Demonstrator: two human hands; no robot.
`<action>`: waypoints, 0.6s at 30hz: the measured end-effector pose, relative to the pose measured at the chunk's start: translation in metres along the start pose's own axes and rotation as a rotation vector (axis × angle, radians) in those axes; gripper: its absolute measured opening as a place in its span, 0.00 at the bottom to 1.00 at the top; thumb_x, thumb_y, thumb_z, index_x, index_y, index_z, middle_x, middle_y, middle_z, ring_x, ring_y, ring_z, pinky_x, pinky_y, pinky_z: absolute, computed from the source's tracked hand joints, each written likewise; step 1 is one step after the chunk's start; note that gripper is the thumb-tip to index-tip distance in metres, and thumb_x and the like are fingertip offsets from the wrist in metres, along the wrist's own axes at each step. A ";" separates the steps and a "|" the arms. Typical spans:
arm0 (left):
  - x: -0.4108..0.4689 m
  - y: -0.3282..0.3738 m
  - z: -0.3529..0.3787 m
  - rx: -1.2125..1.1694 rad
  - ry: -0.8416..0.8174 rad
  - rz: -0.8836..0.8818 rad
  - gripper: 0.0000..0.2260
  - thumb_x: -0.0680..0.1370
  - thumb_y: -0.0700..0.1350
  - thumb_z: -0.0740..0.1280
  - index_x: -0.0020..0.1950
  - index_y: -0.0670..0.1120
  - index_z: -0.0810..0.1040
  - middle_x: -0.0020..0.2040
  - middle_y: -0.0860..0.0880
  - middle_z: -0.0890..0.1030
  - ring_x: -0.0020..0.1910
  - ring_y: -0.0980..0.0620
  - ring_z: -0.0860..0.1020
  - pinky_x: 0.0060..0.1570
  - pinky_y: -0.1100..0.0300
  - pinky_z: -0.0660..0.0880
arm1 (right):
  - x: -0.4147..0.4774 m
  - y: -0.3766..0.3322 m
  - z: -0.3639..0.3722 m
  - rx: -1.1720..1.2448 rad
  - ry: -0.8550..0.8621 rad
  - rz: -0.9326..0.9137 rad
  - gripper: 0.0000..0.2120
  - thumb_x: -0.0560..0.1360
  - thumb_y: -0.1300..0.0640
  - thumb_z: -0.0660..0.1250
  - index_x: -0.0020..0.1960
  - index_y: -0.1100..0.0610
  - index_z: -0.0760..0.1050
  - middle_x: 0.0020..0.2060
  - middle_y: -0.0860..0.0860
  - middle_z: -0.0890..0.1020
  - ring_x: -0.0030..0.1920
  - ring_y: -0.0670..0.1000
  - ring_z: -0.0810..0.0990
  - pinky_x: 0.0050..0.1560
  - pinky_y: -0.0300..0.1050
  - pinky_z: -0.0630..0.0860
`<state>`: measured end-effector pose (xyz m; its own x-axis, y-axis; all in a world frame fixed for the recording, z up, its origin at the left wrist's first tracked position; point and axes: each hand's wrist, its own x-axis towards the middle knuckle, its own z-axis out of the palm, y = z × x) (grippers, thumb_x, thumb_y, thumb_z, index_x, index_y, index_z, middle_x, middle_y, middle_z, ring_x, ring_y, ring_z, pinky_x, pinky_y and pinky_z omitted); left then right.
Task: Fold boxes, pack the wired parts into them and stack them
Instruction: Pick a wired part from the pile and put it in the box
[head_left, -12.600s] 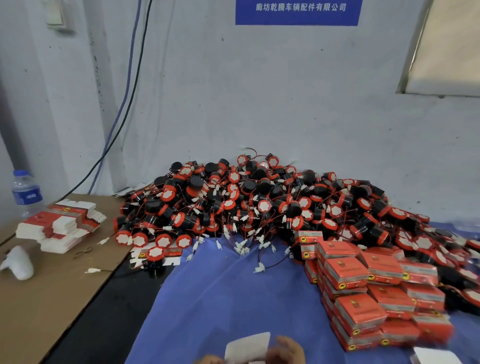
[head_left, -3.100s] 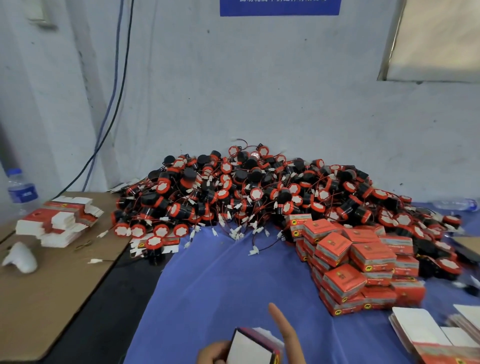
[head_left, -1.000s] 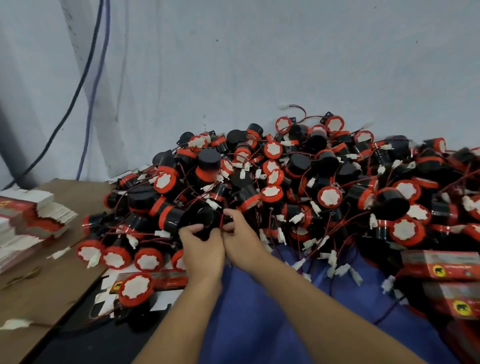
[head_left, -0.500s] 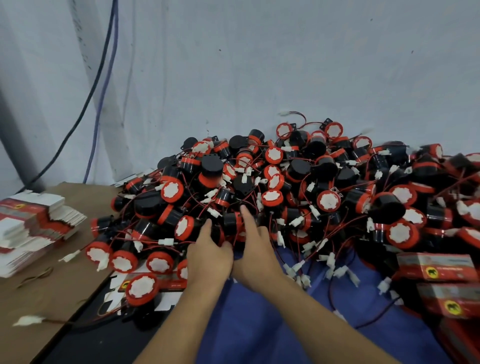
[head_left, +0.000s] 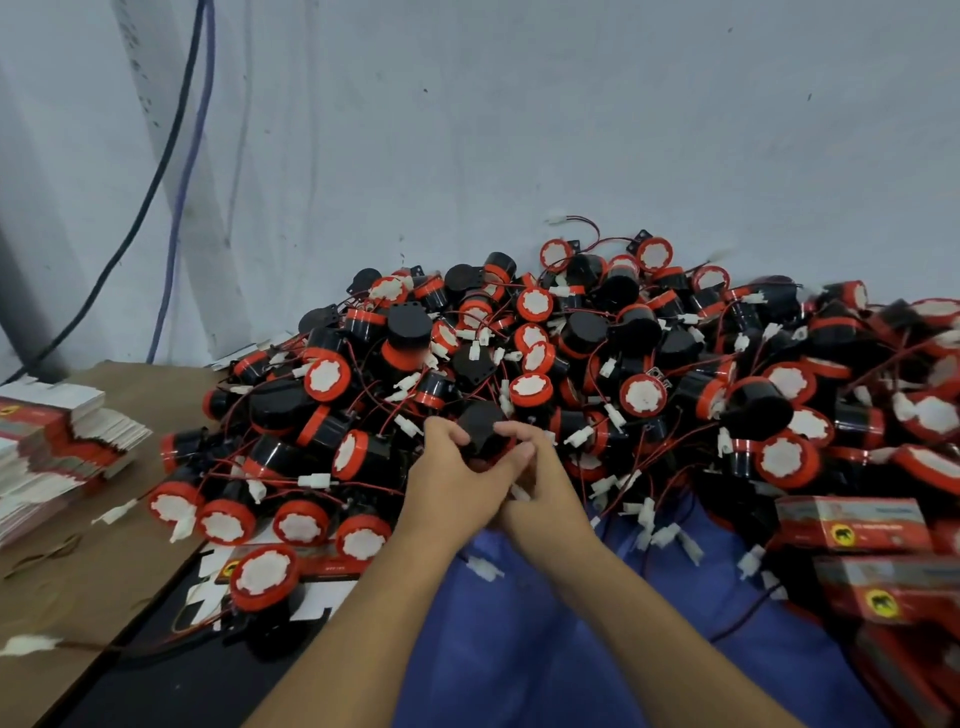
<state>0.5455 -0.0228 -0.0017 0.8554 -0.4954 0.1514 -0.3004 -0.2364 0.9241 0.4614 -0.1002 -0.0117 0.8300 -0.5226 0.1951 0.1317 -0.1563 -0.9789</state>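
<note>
where the two hands meet at the near edge of the heap, the left hand (head_left: 454, 480) and right hand (head_left: 543, 480) are pressed side by side, fingers of both curled around one black cylindrical plastic part (head_left: 480, 423). only the part's top shows above the fingertips; its lower half and its wire are hidden behind the hands, so the wire cannot be traced.

the held part sits against the front of a large pile of black parts with red caps, thin red wires and white plugs (head_left: 571, 338), which runs back to the pale grey wall (head_left: 571, 130) and out of frame on the right. the far right of the pile is blurred.

at the right edge, folded red cardboard boxes with yellow round logos (head_left: 852, 525) are stacked, blurred and cut off by the frame. at the left edge, a stack of flat red and white box blanks (head_left: 52, 441) is also cut off; it lies on a brown cardboard sheet (head_left: 78, 597).

bare blue cloth (head_left: 519, 649) spreads under and between the forearms. a dark strip (head_left: 182, 686) separates the cloth from the cardboard's edge, and a single red-capped part stands there on a white die-cut blank (head_left: 311, 603). a black cable (head_left: 156, 171) and a blue cable (head_left: 184, 171) hang down the wall at left.
</note>
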 end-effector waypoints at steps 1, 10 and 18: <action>-0.003 0.001 -0.002 0.004 0.047 0.018 0.27 0.67 0.66 0.75 0.50 0.49 0.70 0.48 0.49 0.79 0.42 0.54 0.80 0.37 0.59 0.78 | -0.007 -0.006 -0.002 -0.024 0.031 -0.064 0.33 0.72 0.80 0.61 0.67 0.50 0.68 0.56 0.55 0.81 0.50 0.43 0.84 0.43 0.37 0.80; -0.113 0.073 -0.052 -0.829 -0.227 -0.046 0.28 0.70 0.49 0.78 0.68 0.59 0.74 0.56 0.48 0.85 0.55 0.50 0.84 0.47 0.60 0.82 | -0.128 -0.102 -0.031 -0.310 0.114 -0.279 0.34 0.78 0.69 0.66 0.70 0.34 0.67 0.66 0.35 0.76 0.70 0.35 0.69 0.68 0.33 0.69; -0.276 0.111 -0.098 -0.813 -0.291 -0.022 0.23 0.62 0.46 0.79 0.55 0.52 0.79 0.54 0.47 0.86 0.55 0.50 0.84 0.47 0.61 0.81 | -0.289 -0.151 -0.059 0.441 0.405 0.233 0.20 0.59 0.48 0.75 0.49 0.52 0.86 0.44 0.50 0.86 0.39 0.48 0.81 0.37 0.43 0.78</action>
<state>0.3172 0.1700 0.0936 0.6823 -0.7181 0.1371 0.2050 0.3678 0.9070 0.1697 0.0247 0.0829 0.6045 -0.7900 -0.1025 0.2550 0.3139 -0.9146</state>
